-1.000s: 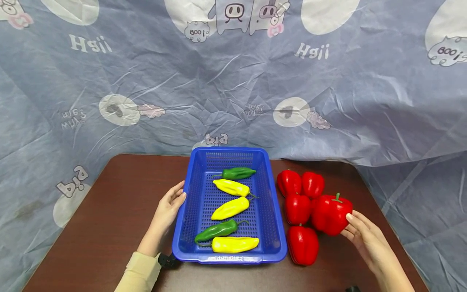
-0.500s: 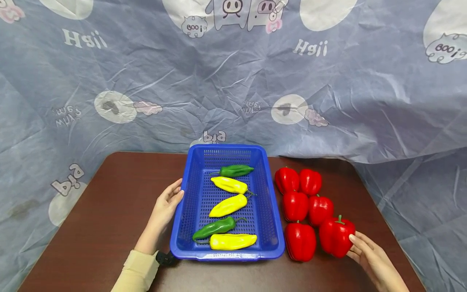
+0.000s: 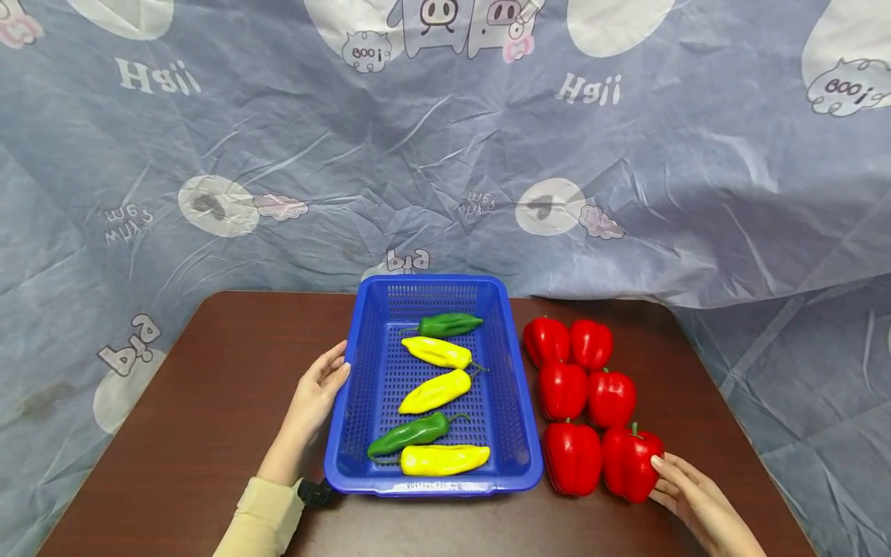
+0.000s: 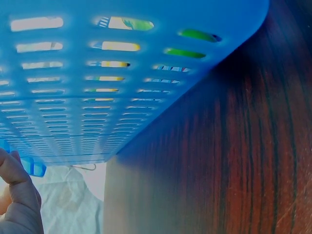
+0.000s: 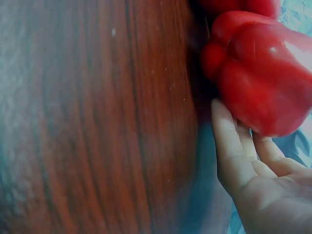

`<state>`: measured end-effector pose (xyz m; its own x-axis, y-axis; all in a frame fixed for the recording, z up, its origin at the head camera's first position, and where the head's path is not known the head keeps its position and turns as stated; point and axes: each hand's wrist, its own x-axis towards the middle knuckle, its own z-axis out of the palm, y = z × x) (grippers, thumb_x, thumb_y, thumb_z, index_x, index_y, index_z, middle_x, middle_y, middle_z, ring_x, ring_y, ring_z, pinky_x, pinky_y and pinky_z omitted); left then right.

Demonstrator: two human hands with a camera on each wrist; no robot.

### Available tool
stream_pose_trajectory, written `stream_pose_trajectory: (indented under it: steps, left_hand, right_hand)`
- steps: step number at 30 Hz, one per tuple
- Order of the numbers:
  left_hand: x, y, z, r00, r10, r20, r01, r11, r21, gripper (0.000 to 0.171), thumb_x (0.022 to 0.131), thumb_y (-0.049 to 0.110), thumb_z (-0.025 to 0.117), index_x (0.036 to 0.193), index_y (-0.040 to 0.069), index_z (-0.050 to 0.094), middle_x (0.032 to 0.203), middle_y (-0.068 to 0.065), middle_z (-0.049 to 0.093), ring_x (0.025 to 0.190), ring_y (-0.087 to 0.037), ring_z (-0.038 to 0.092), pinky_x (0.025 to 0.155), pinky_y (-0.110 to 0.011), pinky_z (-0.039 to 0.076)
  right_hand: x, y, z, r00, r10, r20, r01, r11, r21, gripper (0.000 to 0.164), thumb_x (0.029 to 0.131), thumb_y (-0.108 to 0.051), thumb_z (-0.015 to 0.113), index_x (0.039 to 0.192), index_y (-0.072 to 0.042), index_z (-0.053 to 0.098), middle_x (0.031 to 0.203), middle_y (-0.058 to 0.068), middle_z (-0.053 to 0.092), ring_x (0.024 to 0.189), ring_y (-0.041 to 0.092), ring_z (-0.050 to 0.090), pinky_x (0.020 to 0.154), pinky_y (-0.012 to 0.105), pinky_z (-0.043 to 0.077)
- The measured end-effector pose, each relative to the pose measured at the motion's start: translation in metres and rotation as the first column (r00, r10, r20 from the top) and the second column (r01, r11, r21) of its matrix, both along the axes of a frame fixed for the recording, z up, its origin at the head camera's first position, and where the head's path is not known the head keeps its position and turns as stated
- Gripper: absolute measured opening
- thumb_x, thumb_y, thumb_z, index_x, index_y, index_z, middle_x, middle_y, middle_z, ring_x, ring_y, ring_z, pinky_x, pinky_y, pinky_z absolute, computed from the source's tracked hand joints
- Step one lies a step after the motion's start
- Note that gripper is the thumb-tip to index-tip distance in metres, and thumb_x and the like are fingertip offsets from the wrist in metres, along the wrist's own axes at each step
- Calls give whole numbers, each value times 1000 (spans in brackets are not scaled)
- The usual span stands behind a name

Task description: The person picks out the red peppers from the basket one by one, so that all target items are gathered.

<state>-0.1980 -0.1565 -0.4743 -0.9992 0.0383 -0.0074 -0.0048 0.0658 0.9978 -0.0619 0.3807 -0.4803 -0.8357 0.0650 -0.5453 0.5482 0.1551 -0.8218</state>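
Observation:
My right hand (image 3: 696, 499) holds the nearest-right red bell pepper (image 3: 629, 464) at its right side, thumb in front and fingers behind. In the right wrist view, the fingertips (image 5: 224, 119) lie against the lower side of that pepper (image 5: 265, 73), which sits low on the table. My left hand (image 3: 319, 394) grips the left rim of a blue perforated plastic basket (image 3: 336, 464). Three yellow peppers (image 3: 437, 393) and two long green peppers (image 3: 411, 435) lie inside the basket. From the left wrist, the slotted basket wall (image 4: 73, 107) fills the upper left, with my bent fingers (image 4: 22, 190) beside the rim.
Several other red bell peppers (image 3: 564, 391) stand in two columns right of the basket. All rest on a dark brown wooden table (image 3: 181, 410). A wrinkled grey-blue printed cloth (image 3: 418, 155) hangs behind the table's far edge.
My right hand has brought the red bell pepper toward the near edge, then leftward beside the front pepper, lowering it onto the table. My left hand has stayed at the basket's rim.

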Motion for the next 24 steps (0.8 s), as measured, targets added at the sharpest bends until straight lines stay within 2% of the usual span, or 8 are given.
stream_pose_trajectory:
  steps: [2,4,7,14,18,22,24]
  left_hand:
    - [0,0,0,1000,-2,0,2,1000,0,49,101,17,55,148,9,43,133,-21,52,105,3,57,86,-13,49]
    - [1,0,0,1000,-4,0,4,1000,5,49,101,17,56,148,9,43,133,-21,52,104,2,57,85,-14,49]
    - [1,0,0,1000,-2,-6,2,1000,13,49,101,17,56,148,9,43,132,-21,52,103,1,58,84,-15,50]
    - [0,0,-2,1000,11,-12,-11,999,32,48,101,15,56,147,8,45,125,-15,55,100,1,59,82,-17,52]
    - [-1,0,-3,1000,18,-10,-18,999,41,49,100,14,57,147,8,45,122,-10,56,100,1,59,82,-17,52]
    - [-1,0,-3,1000,19,-10,-18,998,53,49,100,12,57,146,7,45,120,-9,56,99,1,60,82,-17,52]
    - [-2,0,-3,1000,19,-12,-19,998,55,49,100,12,57,147,6,45,121,-10,56,99,1,60,82,-17,52]
  right_hand:
    - [0,0,-2,1000,12,-14,-12,1000,-1,81,106,-41,37,149,16,-2,142,21,40,100,1,59,90,30,53]
    - [1,0,-4,999,25,-29,-25,1000,-2,77,107,-39,36,149,15,0,134,11,47,101,2,60,89,29,53]
    - [1,0,-6,999,35,-37,-35,999,2,76,107,-40,36,149,14,3,128,2,50,101,3,61,89,28,53]
    - [1,-6,-8,999,27,-45,-25,999,28,74,107,-41,35,147,16,8,130,8,50,100,4,61,88,28,54]
    - [0,-10,-8,998,30,-50,-27,998,64,74,107,-40,37,146,18,10,133,16,49,98,2,60,87,27,54]
    - [1,-13,-7,998,30,-52,-26,996,83,76,107,-39,37,145,21,9,139,26,43,97,-1,59,87,26,54]
    - [1,-13,-6,997,33,-63,-27,996,89,76,107,-38,36,145,22,8,144,32,36,96,-2,58,87,25,54]
